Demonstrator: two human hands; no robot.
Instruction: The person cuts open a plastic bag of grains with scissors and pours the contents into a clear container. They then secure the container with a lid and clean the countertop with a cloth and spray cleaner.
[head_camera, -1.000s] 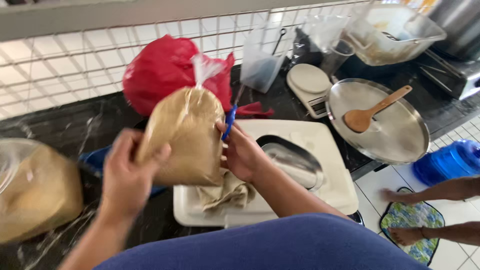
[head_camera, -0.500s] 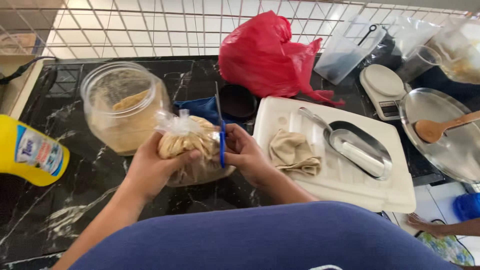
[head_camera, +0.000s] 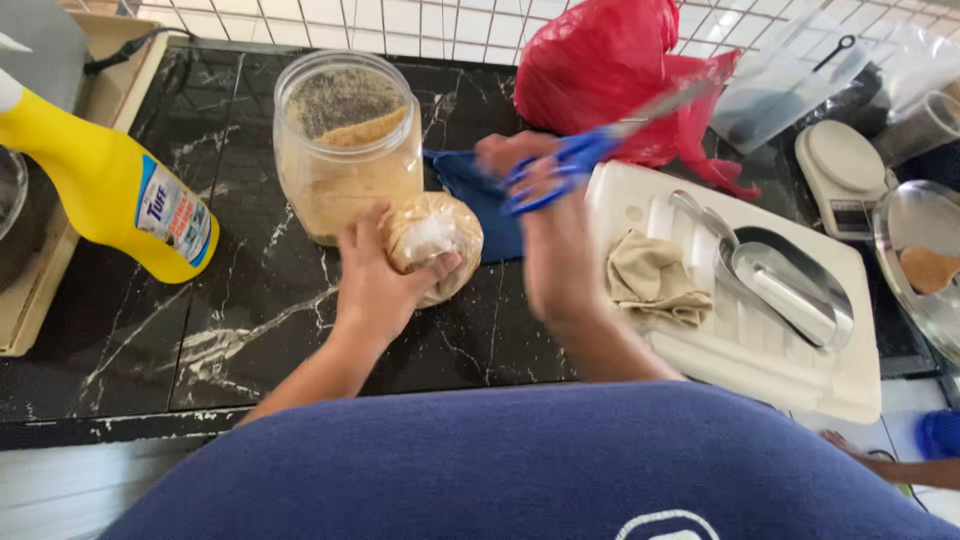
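Plastic bag (head_camera: 432, 244) of brown powder, gripped in left hand (head_camera: 385, 285), resting low over black marble tabletop (head_camera: 250, 310), just in front of clear jar (head_camera: 345, 140). Right hand (head_camera: 548, 240) closed on blue-handled scissors (head_camera: 590, 150), blurred, blades pointing up-right, apart from bag. Hands near each other, not touching. Jar partly filled with same brown powder. Blue cloth (head_camera: 480, 190) behind bag. Right of hands: white tray (head_camera: 850, 350) bearing beige rag (head_camera: 655, 280) and metal scoop (head_camera: 775, 275). Red bag (head_camera: 600, 70) behind. Yellow bottle (head_camera: 110, 190) far left.
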